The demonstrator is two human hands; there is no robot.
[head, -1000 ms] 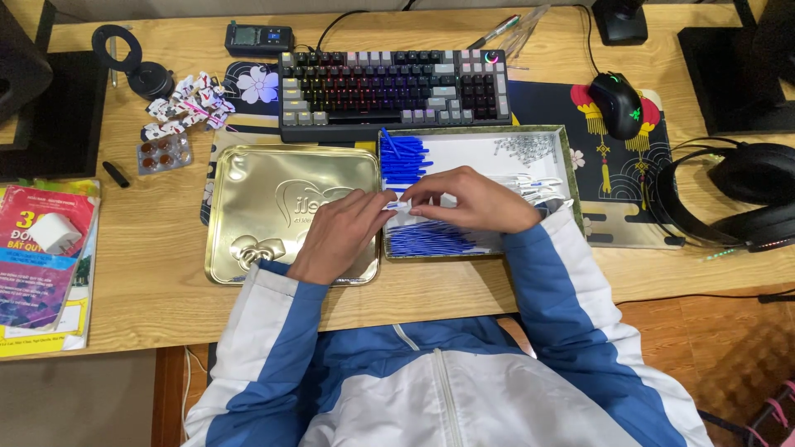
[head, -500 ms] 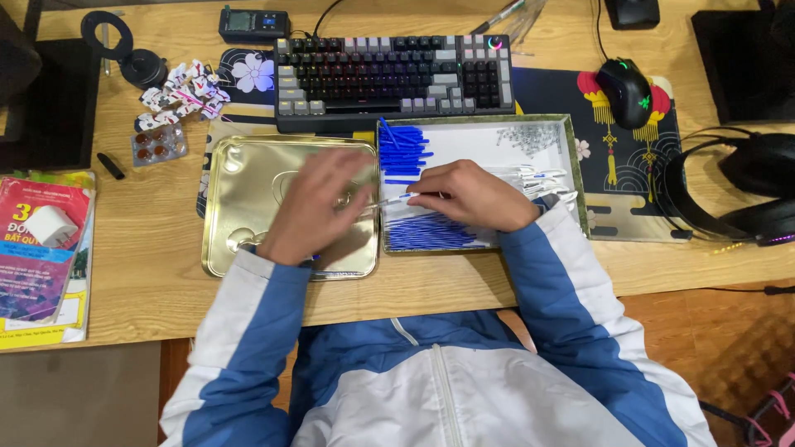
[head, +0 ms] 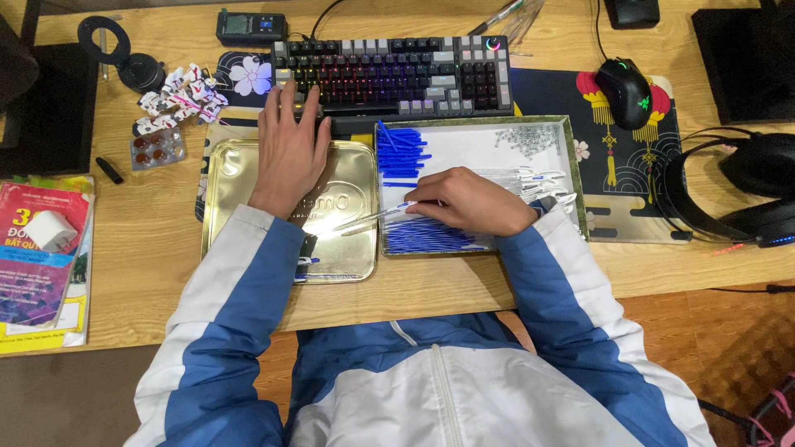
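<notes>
Seated at a wooden desk [head: 166, 273], seen from above. Right hand [head: 472, 203] over the front half of a shallow tray [head: 571, 178], fingers curled narrow around a white pen [head: 377, 218] with a blue band, its tip poking left past the tray's edge and over a gold tin lid [head: 232, 207]. Left hand [head: 290, 149] stretched forward across the lid's far edge, palm down, fingers spread fairly wide and flat, holding nothing, fingertips touching the near edge of a backlit keyboard [head: 389, 74]. Inside the tray: blue pen parts [head: 402, 153] heaped at the left, white pen barrels [head: 534, 178] at the right, small springs [head: 526, 136] (hard to make out) in the far corner. Black mouse [head: 625, 91] on a patterned mat, headphones [head: 745, 190] farther right, well apart.
</notes>
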